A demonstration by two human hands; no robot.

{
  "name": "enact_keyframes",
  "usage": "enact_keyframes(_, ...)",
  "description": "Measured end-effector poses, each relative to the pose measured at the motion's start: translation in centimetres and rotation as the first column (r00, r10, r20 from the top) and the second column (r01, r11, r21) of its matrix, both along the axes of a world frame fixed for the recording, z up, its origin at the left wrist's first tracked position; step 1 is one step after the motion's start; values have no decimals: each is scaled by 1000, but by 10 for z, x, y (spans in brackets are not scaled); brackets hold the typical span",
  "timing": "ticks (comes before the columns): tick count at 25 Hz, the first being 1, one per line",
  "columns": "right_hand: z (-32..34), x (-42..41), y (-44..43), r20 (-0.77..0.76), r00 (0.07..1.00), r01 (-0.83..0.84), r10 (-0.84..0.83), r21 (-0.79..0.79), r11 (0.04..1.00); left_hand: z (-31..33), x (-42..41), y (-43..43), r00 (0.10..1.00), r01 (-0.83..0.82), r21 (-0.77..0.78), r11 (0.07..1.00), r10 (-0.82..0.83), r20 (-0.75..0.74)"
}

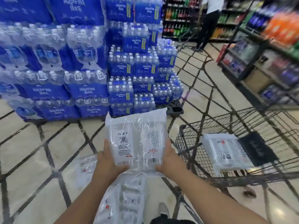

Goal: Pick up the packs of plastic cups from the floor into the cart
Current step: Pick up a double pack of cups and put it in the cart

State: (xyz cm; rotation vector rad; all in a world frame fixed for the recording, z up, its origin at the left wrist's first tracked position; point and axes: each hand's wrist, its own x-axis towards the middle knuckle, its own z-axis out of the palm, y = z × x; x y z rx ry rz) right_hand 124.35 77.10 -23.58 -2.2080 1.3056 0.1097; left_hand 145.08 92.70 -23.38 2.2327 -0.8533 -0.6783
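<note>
Pack of plastic cups (135,138) held up off the floor, clear wrap, label side up. Clasped at its near end from both sides: left hand (108,160) curled under the left edge, right hand (168,157) closed on the right. To the right of the grip, wire cart (186,143) with one pack (224,152) already inside. Below the grip, more packs (123,199) on the tiled floor (32,151). Best swung right, kept level, lifted over the rim, laid flat beside the other.

I'm seeing a clear pack of cups (135,139) showing white labels, black print and red script. The floor (40,151) is showing cream tiles crossed by dark diagonal lines. The water packs (87,92) are glowing blue; the cart (210,159) is looking black wire.
</note>
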Motion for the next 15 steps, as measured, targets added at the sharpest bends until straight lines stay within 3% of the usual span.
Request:
enact_keyframes(10,-7,-153,-124,142,951,279,-273,-19,960,6,-114,-185,965,263,-4,965,-263,16)
enact_keyframes(15,-21,-247,-208,124,921,366,-369,46,929,-8,-200,-293,931,364,-6,931,-364,1)
